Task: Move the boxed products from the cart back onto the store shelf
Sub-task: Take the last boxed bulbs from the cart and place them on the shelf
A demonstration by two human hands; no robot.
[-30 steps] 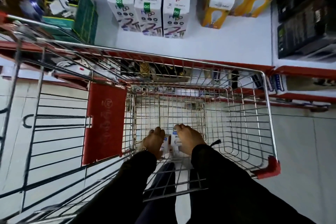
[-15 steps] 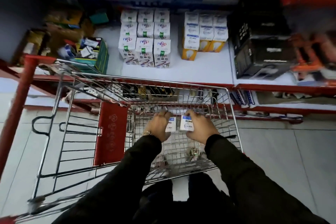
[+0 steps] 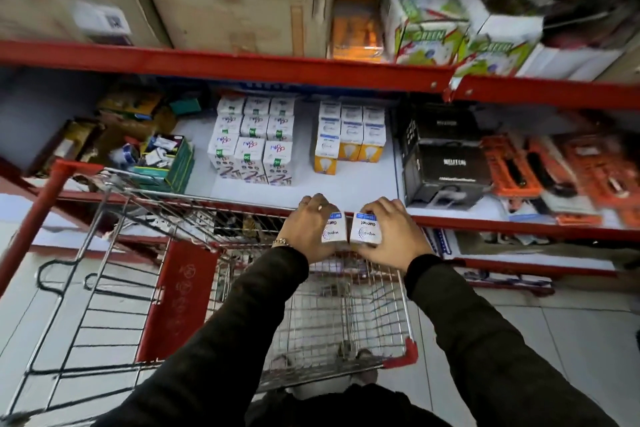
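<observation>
My left hand (image 3: 308, 225) grips a small white bulb box (image 3: 333, 230) and my right hand (image 3: 394, 236) grips a second white box (image 3: 365, 230). The two boxes are pressed side by side, raised above the far rim of the wire cart (image 3: 311, 315), level with the red front edge of the white shelf (image 3: 346, 184). On that shelf stand white boxes with purple print (image 3: 252, 146) and white-and-yellow bulb boxes (image 3: 349, 139). Bare shelf lies right in front of my hands.
Black boxes (image 3: 443, 159) stand right of the bare patch and orange packs (image 3: 554, 173) lie further right. A green box of small items (image 3: 166, 159) sits at the left. The red upper shelf rail (image 3: 242, 66) carries cardboard cartons (image 3: 235, 7) and green-printed boxes (image 3: 429, 31).
Both hands have lifted the two white boxes out of the cart's bottom and carried them up and forward to the shelf's front edge. The view has tilted up, showing the upper shelf.
</observation>
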